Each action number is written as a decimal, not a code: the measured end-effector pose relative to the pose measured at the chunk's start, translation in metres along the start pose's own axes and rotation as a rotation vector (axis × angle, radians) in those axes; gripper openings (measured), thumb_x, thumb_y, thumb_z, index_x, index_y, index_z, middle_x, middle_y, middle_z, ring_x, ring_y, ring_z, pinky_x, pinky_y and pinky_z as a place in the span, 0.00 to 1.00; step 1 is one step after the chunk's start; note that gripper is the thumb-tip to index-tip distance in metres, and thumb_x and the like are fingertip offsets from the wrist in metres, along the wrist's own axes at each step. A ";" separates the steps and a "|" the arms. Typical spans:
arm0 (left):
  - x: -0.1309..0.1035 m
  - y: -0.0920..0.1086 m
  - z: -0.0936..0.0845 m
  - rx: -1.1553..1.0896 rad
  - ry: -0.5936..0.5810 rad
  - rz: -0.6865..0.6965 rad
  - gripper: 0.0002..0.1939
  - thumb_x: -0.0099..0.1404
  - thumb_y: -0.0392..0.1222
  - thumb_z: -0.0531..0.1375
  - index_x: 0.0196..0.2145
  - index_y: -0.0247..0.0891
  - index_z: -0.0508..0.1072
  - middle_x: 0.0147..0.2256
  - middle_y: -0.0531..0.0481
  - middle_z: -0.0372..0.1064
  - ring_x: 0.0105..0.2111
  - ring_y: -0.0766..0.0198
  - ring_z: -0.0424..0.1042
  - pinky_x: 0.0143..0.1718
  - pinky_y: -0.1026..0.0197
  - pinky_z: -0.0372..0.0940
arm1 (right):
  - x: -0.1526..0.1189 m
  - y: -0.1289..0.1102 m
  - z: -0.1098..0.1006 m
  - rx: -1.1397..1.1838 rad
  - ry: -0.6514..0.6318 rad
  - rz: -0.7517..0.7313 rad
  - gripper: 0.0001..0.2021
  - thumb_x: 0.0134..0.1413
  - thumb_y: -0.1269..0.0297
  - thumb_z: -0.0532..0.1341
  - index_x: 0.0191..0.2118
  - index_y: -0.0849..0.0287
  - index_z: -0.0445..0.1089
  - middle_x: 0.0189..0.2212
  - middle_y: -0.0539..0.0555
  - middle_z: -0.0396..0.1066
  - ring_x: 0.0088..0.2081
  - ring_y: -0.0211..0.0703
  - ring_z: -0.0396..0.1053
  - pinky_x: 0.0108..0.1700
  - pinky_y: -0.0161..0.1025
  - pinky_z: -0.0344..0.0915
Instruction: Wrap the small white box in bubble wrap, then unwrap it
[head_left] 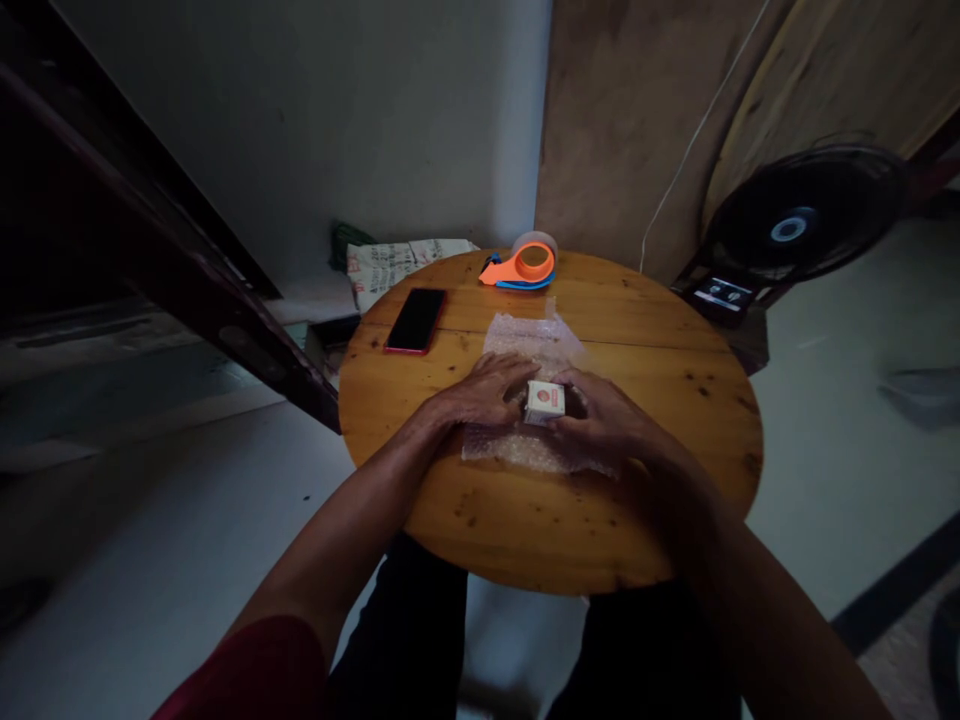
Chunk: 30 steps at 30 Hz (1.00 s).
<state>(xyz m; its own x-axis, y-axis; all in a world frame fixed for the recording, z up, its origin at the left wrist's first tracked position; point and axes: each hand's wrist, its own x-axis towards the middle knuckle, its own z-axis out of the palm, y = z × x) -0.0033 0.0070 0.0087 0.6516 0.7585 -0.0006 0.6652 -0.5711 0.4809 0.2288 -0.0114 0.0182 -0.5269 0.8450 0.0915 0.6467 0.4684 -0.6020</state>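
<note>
A small white box [545,401] with a red mark on its top stands on a sheet of bubble wrap [525,450], near the middle of the round wooden table [517,545]. My left hand [491,391] lies at the left of the box, palm down on the wrap, its fingers extended. On the other side my right hand [600,412] curves around the box's right side, thumb near the front and fingers behind, with a dark gap between palm and box. Whether its fingertips press on the box is hard to tell.
A black phone [417,320] with a red edge lies at the table's left. An orange and blue tape dispenser [525,264] stands at the back edge. Behind the table are a printed sack [401,262] and a wall; a black fan [795,228] stands at the right.
</note>
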 end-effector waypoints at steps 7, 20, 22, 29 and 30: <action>-0.001 0.004 -0.002 0.001 -0.004 -0.023 0.37 0.58 0.42 0.57 0.65 0.36 0.55 0.67 0.40 0.48 0.68 0.50 0.45 0.67 0.43 0.41 | 0.000 -0.006 0.002 0.004 0.029 0.007 0.17 0.47 0.58 0.64 0.45 0.57 0.70 0.39 0.55 0.73 0.37 0.47 0.68 0.37 0.41 0.61; 0.000 0.001 0.002 0.010 0.011 -0.004 0.36 0.59 0.40 0.57 0.65 0.40 0.54 0.67 0.41 0.50 0.68 0.50 0.45 0.67 0.40 0.40 | -0.003 -0.008 0.004 0.061 0.066 -0.002 0.19 0.49 0.60 0.63 0.48 0.54 0.69 0.42 0.54 0.73 0.42 0.51 0.69 0.43 0.44 0.63; 0.000 0.002 0.001 0.006 0.005 -0.014 0.36 0.59 0.41 0.57 0.65 0.40 0.54 0.67 0.41 0.49 0.68 0.50 0.44 0.67 0.40 0.40 | -0.003 -0.008 0.005 0.057 0.071 0.004 0.19 0.49 0.59 0.63 0.49 0.53 0.69 0.42 0.54 0.74 0.42 0.52 0.69 0.43 0.45 0.63; -0.001 0.002 0.000 -0.008 0.017 0.003 0.38 0.58 0.40 0.59 0.65 0.38 0.54 0.67 0.41 0.50 0.67 0.50 0.47 0.67 0.43 0.41 | -0.002 -0.008 0.004 0.046 0.065 -0.022 0.21 0.50 0.58 0.62 0.52 0.53 0.68 0.46 0.55 0.73 0.45 0.53 0.69 0.46 0.47 0.63; -0.001 0.002 0.000 -0.008 0.017 -0.002 0.38 0.58 0.40 0.59 0.65 0.38 0.54 0.67 0.41 0.50 0.67 0.50 0.47 0.67 0.42 0.41 | -0.002 -0.008 0.004 0.041 0.065 -0.030 0.22 0.50 0.59 0.62 0.53 0.53 0.68 0.47 0.56 0.73 0.46 0.53 0.69 0.47 0.47 0.63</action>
<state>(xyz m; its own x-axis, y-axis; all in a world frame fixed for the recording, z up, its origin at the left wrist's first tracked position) -0.0030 0.0055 0.0096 0.6444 0.7646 0.0131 0.6632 -0.5674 0.4881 0.2224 -0.0180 0.0199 -0.5074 0.8466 0.1606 0.6072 0.4835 -0.6305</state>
